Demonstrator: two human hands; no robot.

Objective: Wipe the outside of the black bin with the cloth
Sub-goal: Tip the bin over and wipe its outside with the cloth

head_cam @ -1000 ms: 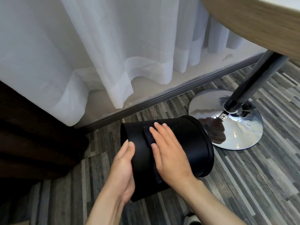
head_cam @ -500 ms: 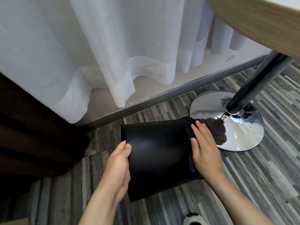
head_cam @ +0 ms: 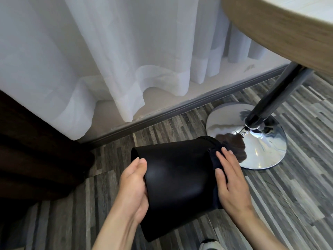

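The black bin (head_cam: 177, 179) lies on its side above the striped floor, its base toward the left and its rim toward the right. My left hand (head_cam: 134, 188) cups the base end and holds the bin steady. A dark cloth (head_cam: 214, 160) is pressed flat against the bin's rim end under my right hand (head_cam: 231, 183), fingers stretched out over it. Most of the cloth is hidden beneath that hand.
A chrome table base (head_cam: 255, 154) with a dark pole (head_cam: 275, 98) stands just right of the bin, under a wooden tabletop (head_cam: 281, 24). White curtains (head_cam: 111, 56) hang behind, a dark brown drape (head_cam: 32, 150) is at left. A shoe tip (head_cam: 210, 245) shows at the bottom.
My right hand has slid the cloth from the middle of the bin's side to its rim end on the right. The left hand stays on the base.
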